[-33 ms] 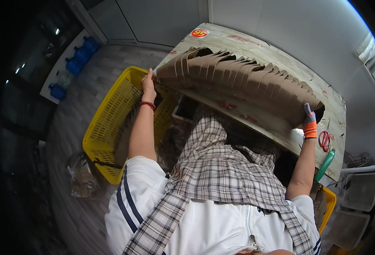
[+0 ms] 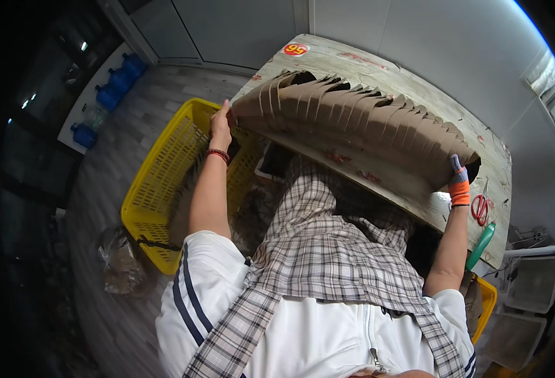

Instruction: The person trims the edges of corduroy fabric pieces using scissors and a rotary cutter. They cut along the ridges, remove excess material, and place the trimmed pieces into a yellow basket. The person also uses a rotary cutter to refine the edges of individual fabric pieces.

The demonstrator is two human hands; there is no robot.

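A long brown sheet (image 2: 365, 120) stretches between my hands over the near part of the table (image 2: 378, 63). Its far edge is cut into many narrow strips that curl over. Whether it is paper, cloth or leather I cannot tell. Bare but for a dark red bead bracelet, my left hand (image 2: 220, 128) grips the sheet's left end, thumb up, above the yellow basket. At the other end my right hand (image 2: 458, 181), in a grey and orange glove, is closed on the sheet's right corner; the fingers beneath are hidden. Red-handled scissors (image 2: 479, 209) lie just right of that hand.
The yellow plastic basket (image 2: 154, 167) stands on the floor at my left, a clear bag (image 2: 123, 261) beside it. A green-handled thing (image 2: 481, 246) lies at the table's right edge, above another yellow basket (image 2: 486, 309). Blue water bottles (image 2: 110, 96) stand far left.
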